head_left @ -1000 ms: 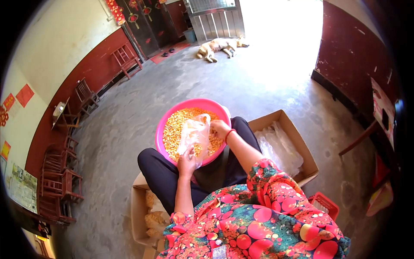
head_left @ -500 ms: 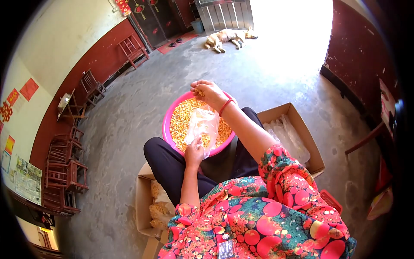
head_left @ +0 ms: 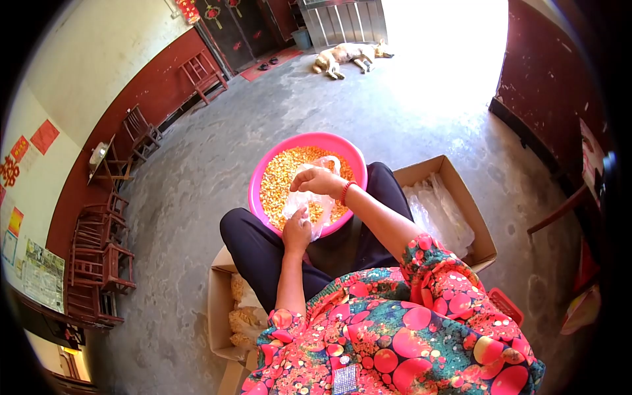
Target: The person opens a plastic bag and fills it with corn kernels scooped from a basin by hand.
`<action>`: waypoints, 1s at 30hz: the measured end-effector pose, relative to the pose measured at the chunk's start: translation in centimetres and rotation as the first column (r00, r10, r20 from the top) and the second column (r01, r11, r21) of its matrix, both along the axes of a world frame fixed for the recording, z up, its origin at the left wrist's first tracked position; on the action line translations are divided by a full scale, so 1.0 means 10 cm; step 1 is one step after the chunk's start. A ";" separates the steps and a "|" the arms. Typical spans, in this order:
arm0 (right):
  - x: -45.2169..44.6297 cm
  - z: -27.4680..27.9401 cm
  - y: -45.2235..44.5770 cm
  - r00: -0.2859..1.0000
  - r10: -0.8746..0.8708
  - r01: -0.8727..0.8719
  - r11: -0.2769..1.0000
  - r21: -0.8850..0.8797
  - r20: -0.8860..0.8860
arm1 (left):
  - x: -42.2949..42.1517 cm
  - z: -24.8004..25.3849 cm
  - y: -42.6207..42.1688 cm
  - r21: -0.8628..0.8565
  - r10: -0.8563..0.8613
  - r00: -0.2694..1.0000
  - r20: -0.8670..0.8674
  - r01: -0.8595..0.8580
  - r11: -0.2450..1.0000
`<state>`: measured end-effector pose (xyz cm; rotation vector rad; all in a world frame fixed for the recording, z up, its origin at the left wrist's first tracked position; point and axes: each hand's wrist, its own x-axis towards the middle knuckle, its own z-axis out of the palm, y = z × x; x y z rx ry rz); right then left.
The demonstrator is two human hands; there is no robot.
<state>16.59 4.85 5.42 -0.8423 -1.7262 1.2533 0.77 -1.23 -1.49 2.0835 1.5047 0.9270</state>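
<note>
A pink basin (head_left: 359,158) full of yellow-orange corn kernels (head_left: 280,172) rests at my lap between my knees. My left hand (head_left: 297,232) grips the edge of a clear plastic bag (head_left: 319,227) at the basin's near side. Some kernels show through the plastic. Just above the bag's mouth is my right hand (head_left: 318,182), palm down, its fingers curled together and pointing left. A red bracelet circles that wrist. What lies under the right fingers is hidden.
An open cardboard box (head_left: 484,227) with clear plastic bags (head_left: 442,214) stands at my right. Another box (head_left: 217,309) at my left holds filled bags (head_left: 243,319). A dog (head_left: 345,58) lies by the metal gate (head_left: 345,23). Wooden chairs (head_left: 99,263) line the left wall.
My right hand, with kernels showing in it before, has come down and nearer from above the basin's far rim to the bag's mouth. My left hand keeps hold of the bag.
</note>
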 end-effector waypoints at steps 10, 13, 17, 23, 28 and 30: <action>0.29 0.09 -0.03 0.542 -0.817 0.792 0.417 0.446 -0.198 | 0.04 0.06 -0.04 -0.043 0.036 0.998 -0.045 -0.038 0.998; 0.36 -0.47 -0.05 0.465 -0.872 0.740 0.479 0.473 0.156 | 0.08 0.10 -0.05 -0.084 0.040 0.996 -0.079 -0.046 0.995; 0.27 -0.74 -0.36 0.341 -0.503 0.336 0.854 0.397 0.794 | 0.06 0.06 -0.04 -0.064 -0.010 1.000 -0.014 0.009 0.998; 0.19 -0.55 -0.41 0.313 -0.278 0.272 0.942 0.195 0.908 | 0.07 0.05 -0.04 -0.093 0.008 1.000 -0.030 -0.011 0.996; 0.16 -0.48 -0.43 0.390 -0.189 0.272 0.959 0.084 0.901 | 0.06 -0.05 0.04 -0.022 -0.016 0.995 0.099 0.018 1.000; 0.15 -0.45 -0.41 0.443 -0.130 0.274 0.962 0.004 0.887 | 0.08 0.01 0.01 -0.048 -0.031 0.997 0.066 0.034 0.998</action>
